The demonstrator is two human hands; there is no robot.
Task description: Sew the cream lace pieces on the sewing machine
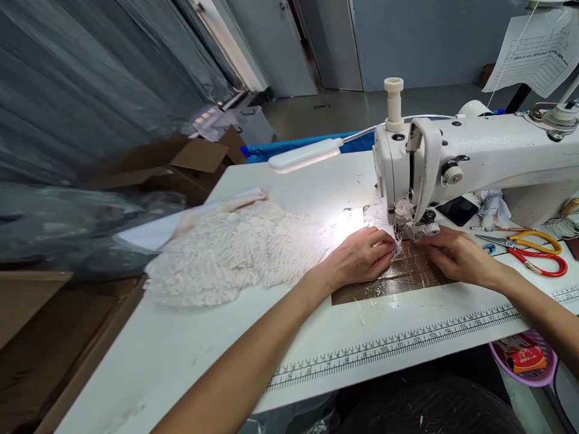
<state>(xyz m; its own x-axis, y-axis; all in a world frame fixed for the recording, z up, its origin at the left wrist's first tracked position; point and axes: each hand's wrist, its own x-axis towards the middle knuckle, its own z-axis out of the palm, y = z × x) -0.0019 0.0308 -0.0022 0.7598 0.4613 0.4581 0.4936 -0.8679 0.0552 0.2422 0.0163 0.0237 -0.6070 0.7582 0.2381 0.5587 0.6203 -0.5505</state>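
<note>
A white sewing machine (479,150) stands at the right with its lamp-lit needle and presser foot (400,232) low over the table. White lace fabric (244,253) lies bunched on the table and runs right to the foot. My left hand (364,256) presses on the lace just left of the foot, its fingers curled together over the edge. Right of the foot is my right hand (455,256), fingers bent and tips close to the needle area; whatever they pinch is hidden. Under both hands lies a brown, worn plate cover (375,292).
Yellow-handled scissors (538,240) and red-handled scissors (543,263) lie right of my right hand. A ruler strip (389,348) runs along the table's front edge. Cardboard boxes (199,155) stand at the left. A purple basket (534,380) hangs below the edge.
</note>
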